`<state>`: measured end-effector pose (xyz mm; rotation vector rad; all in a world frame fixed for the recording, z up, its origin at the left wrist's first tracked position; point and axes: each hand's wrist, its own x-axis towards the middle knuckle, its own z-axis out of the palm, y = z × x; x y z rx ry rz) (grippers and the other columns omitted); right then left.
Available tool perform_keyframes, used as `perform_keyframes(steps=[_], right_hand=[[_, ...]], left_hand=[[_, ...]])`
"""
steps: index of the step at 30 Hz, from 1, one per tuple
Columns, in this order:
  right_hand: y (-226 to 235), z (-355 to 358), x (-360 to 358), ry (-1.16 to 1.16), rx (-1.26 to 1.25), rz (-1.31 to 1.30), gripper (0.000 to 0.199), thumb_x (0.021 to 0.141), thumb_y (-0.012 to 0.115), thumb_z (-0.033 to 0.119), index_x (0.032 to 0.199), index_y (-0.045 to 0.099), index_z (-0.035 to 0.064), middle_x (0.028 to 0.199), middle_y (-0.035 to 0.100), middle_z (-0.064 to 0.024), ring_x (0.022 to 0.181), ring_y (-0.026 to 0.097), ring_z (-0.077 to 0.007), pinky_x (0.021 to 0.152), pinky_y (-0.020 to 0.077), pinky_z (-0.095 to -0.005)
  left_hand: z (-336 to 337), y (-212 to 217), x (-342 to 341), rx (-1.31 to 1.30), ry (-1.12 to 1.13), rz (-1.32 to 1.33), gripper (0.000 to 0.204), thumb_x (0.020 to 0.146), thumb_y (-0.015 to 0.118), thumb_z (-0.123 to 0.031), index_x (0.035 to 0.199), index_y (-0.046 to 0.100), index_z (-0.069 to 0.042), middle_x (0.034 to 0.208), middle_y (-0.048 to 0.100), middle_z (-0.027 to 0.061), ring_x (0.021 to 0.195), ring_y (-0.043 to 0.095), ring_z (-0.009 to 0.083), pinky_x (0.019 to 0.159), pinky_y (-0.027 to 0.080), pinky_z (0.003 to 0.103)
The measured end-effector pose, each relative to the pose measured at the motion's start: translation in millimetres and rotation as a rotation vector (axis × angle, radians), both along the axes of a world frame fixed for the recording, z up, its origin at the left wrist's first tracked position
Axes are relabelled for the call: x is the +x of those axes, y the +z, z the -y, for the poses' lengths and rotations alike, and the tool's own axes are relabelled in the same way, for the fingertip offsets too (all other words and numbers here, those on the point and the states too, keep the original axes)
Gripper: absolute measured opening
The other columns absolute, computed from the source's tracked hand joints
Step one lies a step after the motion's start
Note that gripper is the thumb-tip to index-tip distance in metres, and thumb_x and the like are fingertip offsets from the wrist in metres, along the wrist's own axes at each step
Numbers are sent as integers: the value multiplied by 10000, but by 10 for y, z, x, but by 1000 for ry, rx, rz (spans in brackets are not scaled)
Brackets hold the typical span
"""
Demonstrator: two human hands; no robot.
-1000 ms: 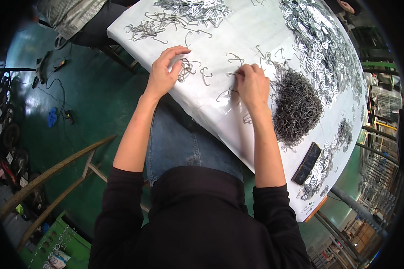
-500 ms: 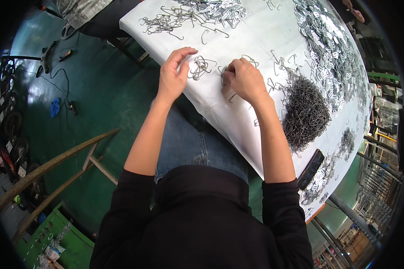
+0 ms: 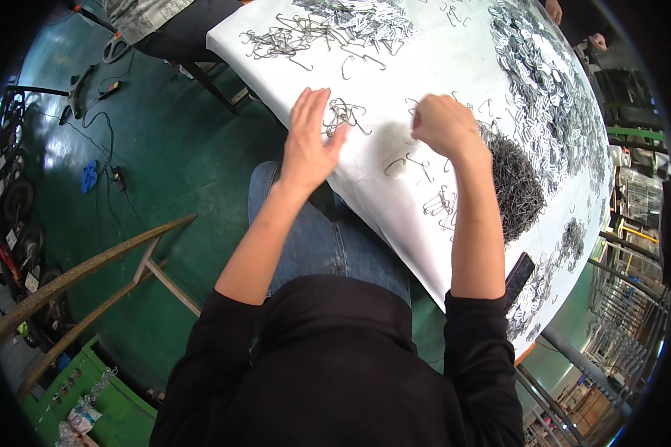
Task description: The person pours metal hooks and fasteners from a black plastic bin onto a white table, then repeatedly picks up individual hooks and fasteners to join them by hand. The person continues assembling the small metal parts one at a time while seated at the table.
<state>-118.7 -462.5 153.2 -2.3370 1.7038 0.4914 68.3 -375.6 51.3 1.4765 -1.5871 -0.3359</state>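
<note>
My left hand (image 3: 311, 149) hovers at the table's near edge with its fingers stretched and thumb apart, holding nothing. Just beyond its thumb lies a small cluster of bent wire hooks (image 3: 344, 114). To the right, my right hand (image 3: 450, 128) is closed, fingers curled down over the white table (image 3: 384, 197); whatever is in them is hidden. A few loose wire hooks (image 3: 410, 164) lie between the hands, nearer to me, and more hooks (image 3: 441, 205) rest beside my right forearm. Behind that forearm rises a large dark heap of wire hooks (image 3: 520, 190).
Flat shiny metal pieces (image 3: 548, 97) spread along the table's right side. Another pile of hooks (image 3: 283, 41) and shiny pieces (image 3: 365, 21) lies at the far edge. A dark phone (image 3: 520, 276) sits by my right sleeve. Another person's hand (image 3: 553, 10) shows at the far right.
My right hand has moved right, away from the small cluster, toward the dark heap. My left hand has shifted slightly right and its fingers have straightened. The whole view has shifted slightly.
</note>
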Motion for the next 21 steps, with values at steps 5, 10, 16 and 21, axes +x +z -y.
perform_keyframes(steps=[5, 10, 16, 21], right_hand=[[53, -182, -378, -108, 14, -92, 145, 756, 677, 179, 870, 709, 95, 813, 693, -129, 813, 669, -291, 735, 515, -376], [-217, -136, -214, -203, -222, 347, 136, 818, 655, 224, 901, 700, 125, 883, 684, -101, 840, 659, -293, 733, 516, -381], [-513, 511, 352, -204, -339, 586, 123, 815, 643, 201, 884, 702, 119, 954, 663, -80, 858, 646, -294, 742, 511, -402], [-476, 694, 583, -161, -279, 603, 128, 817, 646, 192, 889, 706, 103, 958, 655, -83, 881, 643, -282, 757, 509, -401]], left_hand=[[96, -65, -405, 116, 53, 283, 739, 873, 627, -382, 1428, 327, 4, 1454, 317, 275, 1390, 231, 424, 1114, 160, 570], [185, -134, -507, 46, -42, 339, 470, 903, 569, -228, 1293, 502, 25, 1378, 463, 193, 1334, 367, 362, 1108, 262, 490], [167, -19, -465, -52, 2, -192, 193, 835, 633, -53, 1024, 640, -15, 1085, 619, 142, 1089, 563, 321, 923, 455, 406], [674, 56, -157, -53, 283, -3, 174, 816, 676, -108, 971, 642, -36, 976, 582, 113, 948, 547, 301, 834, 442, 402]])
